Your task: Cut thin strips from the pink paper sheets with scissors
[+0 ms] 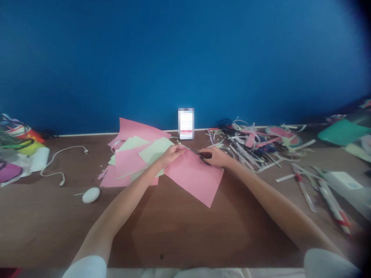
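Note:
A pink sheet of paper hangs at a slant over the brown table, its lowest corner towards me. My left hand pinches its upper left corner, fingers closed. At the sheet's far edge, my right hand is closed round the dark handles of a pair of scissors. The scissor blades point left along that edge, towards my left hand. Whether the blades are apart is too small to tell.
Pink and pale green sheets lie heaped left of my hands. Beyond stands a lit phone against the blue wall. Cut paper strips pile up on the right, near pens. A white cable and white oval object lie left.

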`<action>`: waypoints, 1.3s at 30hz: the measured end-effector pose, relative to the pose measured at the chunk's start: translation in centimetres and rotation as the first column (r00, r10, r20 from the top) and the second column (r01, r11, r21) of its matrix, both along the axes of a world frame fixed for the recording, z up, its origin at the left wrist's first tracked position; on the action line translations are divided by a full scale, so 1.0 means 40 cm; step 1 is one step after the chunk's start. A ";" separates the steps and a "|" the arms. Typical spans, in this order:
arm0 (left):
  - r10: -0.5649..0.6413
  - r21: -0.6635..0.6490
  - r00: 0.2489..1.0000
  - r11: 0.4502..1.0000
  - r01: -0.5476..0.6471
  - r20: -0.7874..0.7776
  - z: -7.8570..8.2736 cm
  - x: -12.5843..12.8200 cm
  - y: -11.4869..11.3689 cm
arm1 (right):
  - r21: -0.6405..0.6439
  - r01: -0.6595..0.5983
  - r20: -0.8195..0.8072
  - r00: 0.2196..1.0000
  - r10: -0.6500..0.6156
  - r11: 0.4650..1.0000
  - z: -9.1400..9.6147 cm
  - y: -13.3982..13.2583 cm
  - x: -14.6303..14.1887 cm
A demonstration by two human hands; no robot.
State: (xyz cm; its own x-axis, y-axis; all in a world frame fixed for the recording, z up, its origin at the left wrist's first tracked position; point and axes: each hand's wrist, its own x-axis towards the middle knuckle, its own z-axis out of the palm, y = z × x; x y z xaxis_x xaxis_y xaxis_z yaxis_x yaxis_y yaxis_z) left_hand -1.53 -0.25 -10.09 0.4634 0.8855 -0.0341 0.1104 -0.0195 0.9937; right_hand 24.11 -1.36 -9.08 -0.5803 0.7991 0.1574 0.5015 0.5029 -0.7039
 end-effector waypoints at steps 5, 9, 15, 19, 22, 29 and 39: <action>-0.004 0.004 1.000 1.000 0.004 0.004 -0.001 -0.001 0.001 | 0.017 0.018 -0.006 1.000 -0.018 1.000 -0.007 0.005 0.006; -0.009 -0.005 1.000 1.000 0.009 -0.008 0.004 -0.002 -0.004 | 0.010 0.019 0.007 1.000 -0.019 1.000 -0.015 0.009 0.011; -0.016 -0.004 1.000 1.000 0.016 0.024 0.008 -0.002 -0.004 | 0.017 0.013 0.017 1.000 -0.013 1.000 -0.012 0.006 0.010; -0.013 -0.014 1.000 1.000 0.013 0.024 0.005 -0.002 -0.002 | 0.024 0.017 0.029 0.999 -0.018 1.000 -0.004 0.001 0.004; -0.014 -0.005 1.000 1.000 0.014 0.002 0.001 -0.003 -0.001 | 0.018 0.012 0.019 1.000 -0.013 1.000 0.000 -0.002 -0.001; -0.039 -0.021 0.999 0.999 0.038 -0.006 -0.003 -0.005 0.004 | -0.003 -0.007 0.019 1.000 0.007 1.000 0.007 -0.004 -0.001; -0.088 -0.040 0.996 0.995 0.088 0.012 0.009 -0.007 -0.002 | -0.001 -0.012 -0.010 1.000 0.012 1.000 -0.004 -0.001 -0.003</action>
State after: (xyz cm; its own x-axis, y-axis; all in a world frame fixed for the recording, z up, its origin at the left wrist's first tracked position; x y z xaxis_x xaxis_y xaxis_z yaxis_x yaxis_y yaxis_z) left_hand -1.79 -0.32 -9.72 0.5399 0.8393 -0.0638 0.0997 0.0115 0.9949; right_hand 23.99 -1.39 -9.23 -0.5882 0.7923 0.1622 0.4883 0.5078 -0.7097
